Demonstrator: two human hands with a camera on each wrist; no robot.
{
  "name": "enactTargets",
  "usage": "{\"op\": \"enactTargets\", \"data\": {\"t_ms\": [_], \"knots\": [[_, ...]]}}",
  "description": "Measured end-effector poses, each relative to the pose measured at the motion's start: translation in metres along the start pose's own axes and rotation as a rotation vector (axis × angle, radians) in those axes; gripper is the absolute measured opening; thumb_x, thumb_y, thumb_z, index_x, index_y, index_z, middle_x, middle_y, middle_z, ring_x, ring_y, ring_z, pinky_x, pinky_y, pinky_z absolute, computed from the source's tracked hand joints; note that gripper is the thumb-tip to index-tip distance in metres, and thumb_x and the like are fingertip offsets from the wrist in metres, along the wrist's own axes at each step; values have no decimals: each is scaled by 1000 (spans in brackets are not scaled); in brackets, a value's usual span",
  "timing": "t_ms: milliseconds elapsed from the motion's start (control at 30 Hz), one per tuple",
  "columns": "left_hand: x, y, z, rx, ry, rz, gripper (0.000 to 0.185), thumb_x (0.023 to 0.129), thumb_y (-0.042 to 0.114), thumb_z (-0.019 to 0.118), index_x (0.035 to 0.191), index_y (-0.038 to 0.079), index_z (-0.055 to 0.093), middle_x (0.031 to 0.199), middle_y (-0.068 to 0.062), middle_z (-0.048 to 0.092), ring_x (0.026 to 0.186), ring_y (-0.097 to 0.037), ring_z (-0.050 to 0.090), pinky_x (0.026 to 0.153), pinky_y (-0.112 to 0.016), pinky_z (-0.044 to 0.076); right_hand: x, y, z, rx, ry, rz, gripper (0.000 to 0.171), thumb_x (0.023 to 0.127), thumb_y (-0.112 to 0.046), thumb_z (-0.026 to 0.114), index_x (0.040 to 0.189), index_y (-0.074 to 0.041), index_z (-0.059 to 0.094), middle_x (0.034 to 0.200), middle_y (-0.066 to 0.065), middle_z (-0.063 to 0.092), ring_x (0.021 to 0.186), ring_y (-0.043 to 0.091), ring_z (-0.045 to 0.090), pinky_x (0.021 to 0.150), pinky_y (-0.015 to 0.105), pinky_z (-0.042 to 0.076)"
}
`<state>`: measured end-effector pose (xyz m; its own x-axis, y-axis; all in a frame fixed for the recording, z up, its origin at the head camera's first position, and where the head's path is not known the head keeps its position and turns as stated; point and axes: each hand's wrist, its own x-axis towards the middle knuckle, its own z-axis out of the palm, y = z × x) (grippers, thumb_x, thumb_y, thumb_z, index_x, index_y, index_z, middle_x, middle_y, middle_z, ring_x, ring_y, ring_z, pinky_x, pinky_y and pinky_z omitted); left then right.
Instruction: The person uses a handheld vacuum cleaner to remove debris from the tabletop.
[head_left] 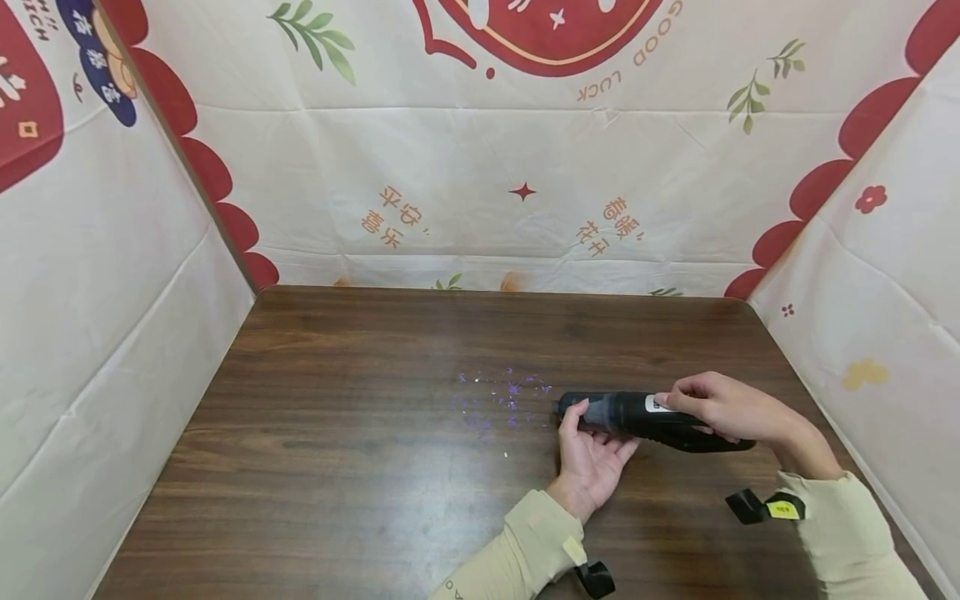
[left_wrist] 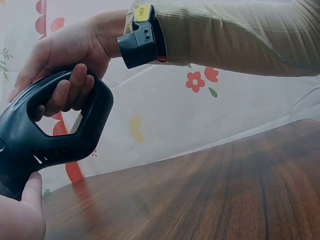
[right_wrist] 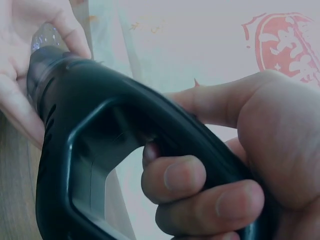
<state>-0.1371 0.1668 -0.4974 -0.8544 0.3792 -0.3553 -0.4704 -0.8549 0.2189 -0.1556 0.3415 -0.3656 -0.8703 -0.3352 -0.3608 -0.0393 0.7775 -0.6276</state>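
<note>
In right hand, vacuum; purple flecks perhaps inside nozzle.

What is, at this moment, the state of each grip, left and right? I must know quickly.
Left grip: holding the handheld vacuum near its front end.
Right grip: closed around the vacuum's handle.

The right hand grips a black handheld vacuum cleaner, the left hand its front end; scraps (mostly purple) dot the wooden worktop.
</note>
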Motion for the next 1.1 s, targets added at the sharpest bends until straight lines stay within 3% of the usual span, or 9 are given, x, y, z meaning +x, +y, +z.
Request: {"op": "enactTargets", "data": {"t_ms": [833,1100], "knots": [[-3,1,-3,2,25,-19,77,88,45,55,140,-9,36,134,-22,53,130,-34,49,113,-49,38,-1,-14,2,-27,-5,-24,30,101,-30,54,83,-7,61,57,-3,45,44,10,42,39,25,36],[-5,4,-4,29,30,-26,80,88,47,57,140,-10,35,132,-23,54,130,-36,49,113,-49,37,1,-16,5,-18,-7,41,32,101,-33,55,87,-6,63,59,-1,46,45,12,41,38,25,36]]}}
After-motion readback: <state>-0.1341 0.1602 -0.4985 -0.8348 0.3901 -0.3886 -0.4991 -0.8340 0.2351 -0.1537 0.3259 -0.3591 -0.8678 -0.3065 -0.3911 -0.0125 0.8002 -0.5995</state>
